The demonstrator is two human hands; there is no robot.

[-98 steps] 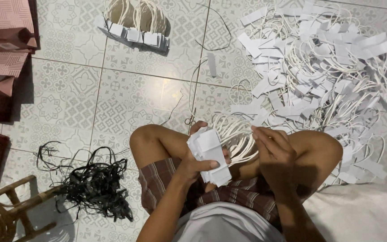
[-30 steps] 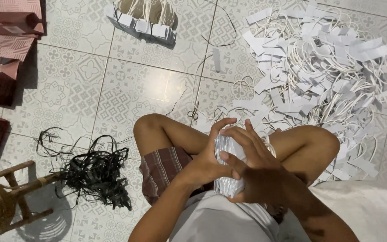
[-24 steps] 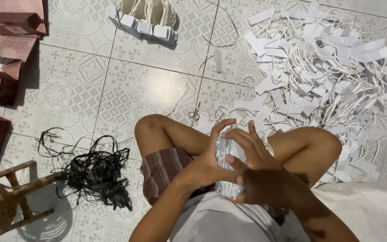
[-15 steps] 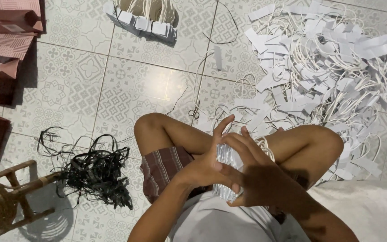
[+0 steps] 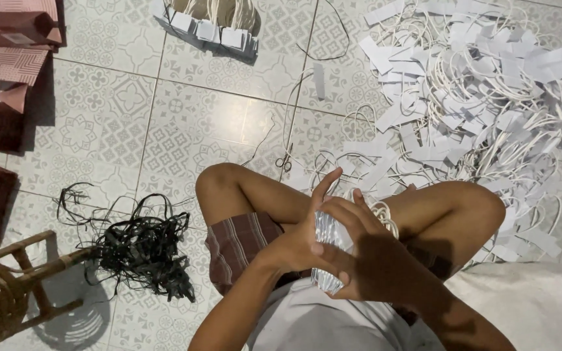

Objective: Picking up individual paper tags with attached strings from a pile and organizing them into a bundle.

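White strip stack (image 5: 328, 250) — one, two hands (image 5: 333, 250) clasping, one scissors (image 5: 285, 160)

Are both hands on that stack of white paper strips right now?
Touching. The head view shows the left hand and right hand wrapped around the stack of white strips, fingers pressed against it.

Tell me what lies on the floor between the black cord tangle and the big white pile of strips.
In the head view, the person's bent legs sit between the black cord tangle and the white strip pile, with small scissors beyond the knee.
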